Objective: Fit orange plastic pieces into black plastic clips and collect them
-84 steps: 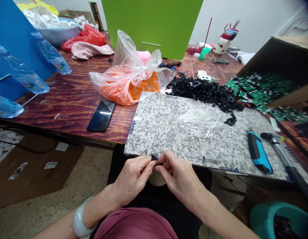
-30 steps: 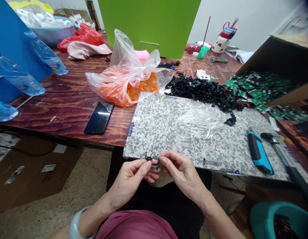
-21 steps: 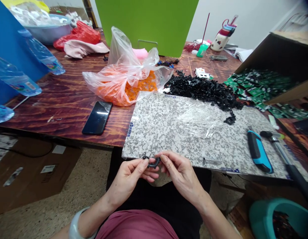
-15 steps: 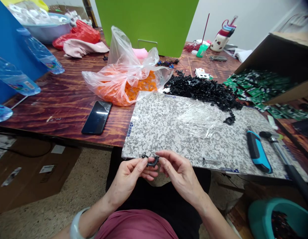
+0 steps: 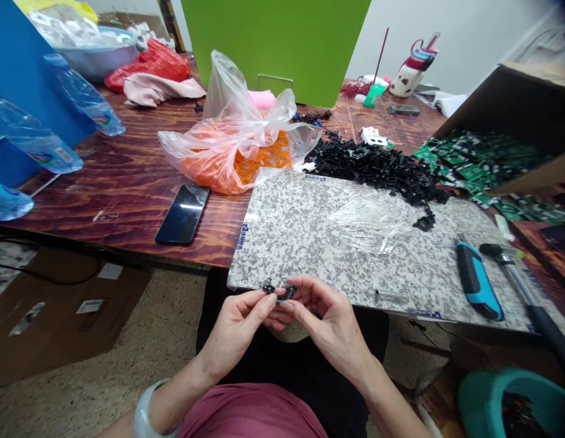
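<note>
A small black plastic part (image 5: 289,292) is held between my two hands at the front edge of the speckled board (image 5: 282,243). My left hand (image 5: 246,319) pinches its left end between thumb and fingers. At the other end, my right hand (image 5: 326,316) closes thumb and fingers on the same part. My fingertips cover some of it, so its full shape is hidden. Farther back on the board lie thin, clear strips (image 5: 364,220) and a heap of black plastic parts (image 5: 378,164). A short clear tube (image 5: 391,296) lies right of my hands.
A blue-black utility knife (image 5: 478,280) and a hammer (image 5: 522,283) lie on the board's right. A phone (image 5: 182,214) and a bag of orange pieces (image 5: 218,161) are left. A box of green pieces (image 5: 520,164) stands right, above a teal bucket (image 5: 483,401).
My right thumb has moved left and inward onto the black part, which has turned so that less of its curve shows. The whole view has shifted slightly.
</note>
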Demonstrator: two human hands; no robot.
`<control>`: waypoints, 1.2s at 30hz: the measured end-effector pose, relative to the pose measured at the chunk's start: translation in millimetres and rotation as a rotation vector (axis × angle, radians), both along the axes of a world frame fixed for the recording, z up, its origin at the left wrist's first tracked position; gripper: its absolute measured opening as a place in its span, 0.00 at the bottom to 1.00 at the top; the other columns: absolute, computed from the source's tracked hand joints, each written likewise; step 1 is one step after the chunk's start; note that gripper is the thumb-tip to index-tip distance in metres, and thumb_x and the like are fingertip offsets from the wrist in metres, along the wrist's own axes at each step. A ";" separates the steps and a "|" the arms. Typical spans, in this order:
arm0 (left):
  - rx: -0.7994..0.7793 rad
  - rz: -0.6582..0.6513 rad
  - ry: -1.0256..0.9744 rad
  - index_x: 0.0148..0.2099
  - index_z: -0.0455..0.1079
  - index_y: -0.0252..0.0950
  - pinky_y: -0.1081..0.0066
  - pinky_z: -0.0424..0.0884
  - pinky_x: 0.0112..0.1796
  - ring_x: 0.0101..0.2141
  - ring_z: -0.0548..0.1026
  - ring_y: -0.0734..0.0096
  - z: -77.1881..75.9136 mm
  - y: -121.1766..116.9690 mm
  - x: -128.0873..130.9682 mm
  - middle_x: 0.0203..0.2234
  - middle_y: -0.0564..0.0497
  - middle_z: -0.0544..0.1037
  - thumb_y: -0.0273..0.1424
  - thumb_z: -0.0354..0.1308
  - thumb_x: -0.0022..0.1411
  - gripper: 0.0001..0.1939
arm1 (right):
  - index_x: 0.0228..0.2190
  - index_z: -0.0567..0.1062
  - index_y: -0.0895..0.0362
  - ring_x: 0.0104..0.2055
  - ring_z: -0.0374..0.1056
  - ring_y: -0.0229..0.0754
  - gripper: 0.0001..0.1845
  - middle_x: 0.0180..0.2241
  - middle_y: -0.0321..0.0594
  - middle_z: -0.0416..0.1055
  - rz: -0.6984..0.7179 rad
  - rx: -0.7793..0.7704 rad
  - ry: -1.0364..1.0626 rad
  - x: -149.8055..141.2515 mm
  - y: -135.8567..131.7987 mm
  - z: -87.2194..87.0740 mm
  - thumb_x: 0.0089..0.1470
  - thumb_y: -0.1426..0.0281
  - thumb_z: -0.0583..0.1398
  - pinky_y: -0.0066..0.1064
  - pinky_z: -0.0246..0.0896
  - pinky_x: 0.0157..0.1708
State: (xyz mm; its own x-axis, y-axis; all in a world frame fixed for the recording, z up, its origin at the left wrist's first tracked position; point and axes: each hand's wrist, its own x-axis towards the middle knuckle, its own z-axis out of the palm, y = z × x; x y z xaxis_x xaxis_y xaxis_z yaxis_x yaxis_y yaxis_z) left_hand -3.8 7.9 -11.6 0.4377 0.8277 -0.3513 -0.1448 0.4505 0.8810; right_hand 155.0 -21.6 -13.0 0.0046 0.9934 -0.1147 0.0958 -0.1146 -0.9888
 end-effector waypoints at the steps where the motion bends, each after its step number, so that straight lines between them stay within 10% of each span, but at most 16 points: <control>1: 0.001 0.004 0.004 0.40 0.77 0.29 0.73 0.76 0.33 0.28 0.79 0.69 -0.2 0.0 0.0 0.29 0.46 0.83 0.36 0.59 0.60 0.14 | 0.42 0.71 0.58 0.31 0.70 0.38 0.15 0.33 0.41 0.73 0.000 -0.003 0.007 -0.1 -0.1 -0.2 0.52 0.65 0.62 0.30 0.68 0.32; 14: 0.035 0.044 0.029 0.34 0.78 0.30 0.77 0.73 0.31 0.27 0.77 0.73 -0.7 0.1 0.4 0.25 0.50 0.81 0.33 0.60 0.59 0.10 | 0.38 0.72 0.56 0.36 0.71 0.36 0.07 0.35 0.39 0.75 0.008 0.015 0.103 -0.4 -0.5 5.1 0.57 0.67 0.58 0.26 0.67 0.35; 23: 0.084 0.061 0.039 0.44 0.76 0.35 0.80 0.68 0.30 0.26 0.70 0.78 -0.9 2.0 3.1 0.25 0.55 0.77 0.33 0.60 0.58 0.12 | 0.31 0.69 0.57 0.20 0.65 0.31 0.10 0.21 0.32 0.69 -0.034 -0.088 0.204 -6.3 -2.7 11.3 0.53 0.64 0.62 0.20 0.57 0.16; 31: 0.372 -0.179 0.332 0.33 0.72 0.35 0.76 0.65 0.29 0.26 0.70 0.73 7.9 11.4 0.4 0.21 0.55 0.73 0.35 0.52 0.64 0.11 | 0.42 0.72 0.56 0.34 0.66 0.38 0.11 0.36 0.41 0.70 0.016 0.288 -0.385 7.3 9.6 30.1 0.55 0.70 0.59 0.29 0.63 0.34; 36: 0.424 -0.296 0.346 0.34 0.71 0.36 0.77 0.65 0.27 0.25 0.69 0.73 15.4 17.2 -2.3 0.23 0.54 0.73 0.35 0.51 0.64 0.12 | 0.36 0.75 0.57 0.33 0.67 0.35 0.07 0.31 0.38 0.70 0.167 0.331 -0.371 8.8 20.1 38.0 0.57 0.74 0.57 0.26 0.61 0.35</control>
State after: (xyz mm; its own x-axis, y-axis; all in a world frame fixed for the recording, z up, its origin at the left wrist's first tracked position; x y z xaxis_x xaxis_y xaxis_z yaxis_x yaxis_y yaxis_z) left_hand -6.1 25.0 3.7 0.5897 0.7870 -0.1811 0.2591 0.0281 0.9655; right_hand 163.8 -1.5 25.0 -0.1757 0.9670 0.1847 0.4365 0.2447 -0.8658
